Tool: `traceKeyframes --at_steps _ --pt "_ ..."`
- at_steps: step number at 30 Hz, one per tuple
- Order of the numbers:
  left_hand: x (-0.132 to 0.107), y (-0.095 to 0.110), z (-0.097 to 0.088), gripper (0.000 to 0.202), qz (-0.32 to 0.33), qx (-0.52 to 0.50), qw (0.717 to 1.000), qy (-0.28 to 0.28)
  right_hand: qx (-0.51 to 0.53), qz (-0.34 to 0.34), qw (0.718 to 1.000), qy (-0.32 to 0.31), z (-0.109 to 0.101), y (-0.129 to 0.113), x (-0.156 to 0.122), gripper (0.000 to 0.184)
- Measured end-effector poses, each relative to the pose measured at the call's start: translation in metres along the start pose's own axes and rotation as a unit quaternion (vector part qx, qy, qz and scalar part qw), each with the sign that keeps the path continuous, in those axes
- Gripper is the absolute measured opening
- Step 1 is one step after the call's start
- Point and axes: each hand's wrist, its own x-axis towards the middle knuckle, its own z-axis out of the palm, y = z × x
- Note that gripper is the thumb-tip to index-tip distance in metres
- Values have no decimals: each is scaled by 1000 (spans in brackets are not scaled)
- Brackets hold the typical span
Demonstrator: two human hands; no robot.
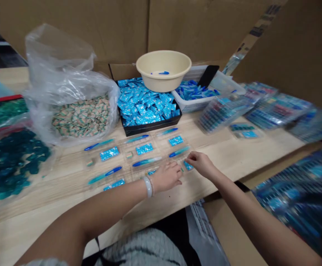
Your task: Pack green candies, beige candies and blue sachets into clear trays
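Held the right hand (201, 164) at a flat, glossy, printed blue rectangular packet (188, 166) in the near right one of the shallow clear plastic trays (163, 143) on the pale wooden table (213, 151), with thumb and forefinger close together at its upper edge; could not tell whether pinching or merely touching. Held the left hand (168, 175) palm down just beside, with fingers loosely bent; could not tell whether gripping anything underneath.

Judged the packet light, thin and rather slippery, probably flexible, and best taken by a corner or short edge. Judged the trays light and fairly stiff, likely to skid if nudged, and better steadied by the rim.

Counted six trays in two rows of three, six slim blue-and-turquoise plastic pens (146, 161) and six packets, one of each per tray. Made out two small pale striped blocks (129, 154) clearly; could not settle the rest. Counted also one round cream plastic basin (163, 79), one black-walled box (152, 126) of packets, one whitish plastic bin (188, 106) of pens and one clear plastic bag (58, 88) of blocks.
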Motion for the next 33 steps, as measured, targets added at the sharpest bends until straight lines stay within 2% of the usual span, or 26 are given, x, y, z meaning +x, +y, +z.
traceKeyframes --at_steps 2,4,6,7,8,9,10,11,13,14,15,16,17,18,20,22,23,25,27,29,33 --pt "-4 1 -5 25 1 -10 1000 -4 68 -24 997 13 -1 -3 7 19" --pt "-10 -6 -15 21 -4 -51 998 19 140 -57 988 17 0 -18 16 23" --pt "-21 -25 -32 20 -39 -120 989 82 198 -95 975 30 1 -48 32 26" --pt "-29 -40 -43 21 -83 -165 974 132 213 -116 970 37 2 -70 42 28" --pt "-37 -58 -55 21 -145 -216 947 191 215 -138 966 45 3 -97 54 28" --pt "-47 -80 -70 21 -217 -274 902 253 208 -161 963 54 5 -127 67 28" --pt "-58 -104 -86 22 -290 -337 839 315 192 -188 961 58 10 -161 82 27" --pt "-69 -128 -104 22 -347 -405 764 362 184 -217 957 64 16 -197 98 25" --pt "-91 -172 -141 28 -396 -530 618 425 167 -272 943 96 37 -269 131 25" --pt "-101 -191 -160 36 -400 -577 567 432 144 -299 938 103 50 -301 146 27" --pt "-112 -207 -176 46 -396 -611 536 427 116 -327 934 85 64 -329 160 30" --pt "-123 -219 -190 55 -388 -637 517 419 84 -349 931 58 77 -351 173 34" --pt "-135 -228 -199 63 -379 -650 514 412 60 -369 927 32 89 -367 183 38" --pt "-147 -235 -204 67 -374 -643 530 408 37 -378 925 8 98 -377 193 42" --pt "-173 -245 -196 63 -398 -544 621 400 -25 -364 931 -16 108 -382 207 43" --pt "-196 -252 -170 44 -449 -383 722 361 -102 -351 931 -22 114 -374 215 36" --pt "-205 -256 -154 34 -471 -320 751 335 -135 -366 920 -31 118 -368 216 31" --pt "-216 -262 -121 18 -499 -255 776 290 -179 -416 888 -74 130 -355 213 25" --pt "-218 -266 -97 11 -513 -225 787 259 -220 -430 867 -122 147 -343 207 25" --pt "-216 -268 -86 9 -527 -189 795 233 -266 -409 862 -141 164 -334 200 25" --pt "-215 -266 -82 14 -521 -79 831 179 -298 -409 851 -140 181 -325 193 23"
